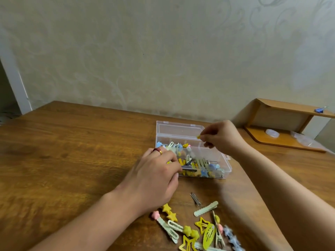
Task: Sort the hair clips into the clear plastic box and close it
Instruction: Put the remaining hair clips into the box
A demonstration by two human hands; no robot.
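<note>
Table (72, 151): the box sits on it toward the far side, well in from every edge, with bare wood to the box's left if you need to slide it
Box (213, 158): clear plastic, open, its lid (178, 128) lying back behind it; the compartments already hold many clips, so you look roughly midway through the sorting
Loose clips (199, 227): a pile in front of the box, between your forearms; stars, long pale green clips and a small metal one wait there
Left hand (155, 176): at the box's front left corner, fingers curled against the wall; it seems to steady the box, though whether it truly grasps the wall or a clip you cannot tell from here
Right hand (223, 138): above the box's back right part, fingertips pinching a small yellow clip (198, 136)
Step in hand: dropping that yellow clip into a compartment
Next move: lower it over a compartment holding similar clips, then let go; aim between the dividers
Room: the lid stands just behind your right hand, so keep your knuckles off it; the pile in front of the box leaves little space for your wrists
</note>
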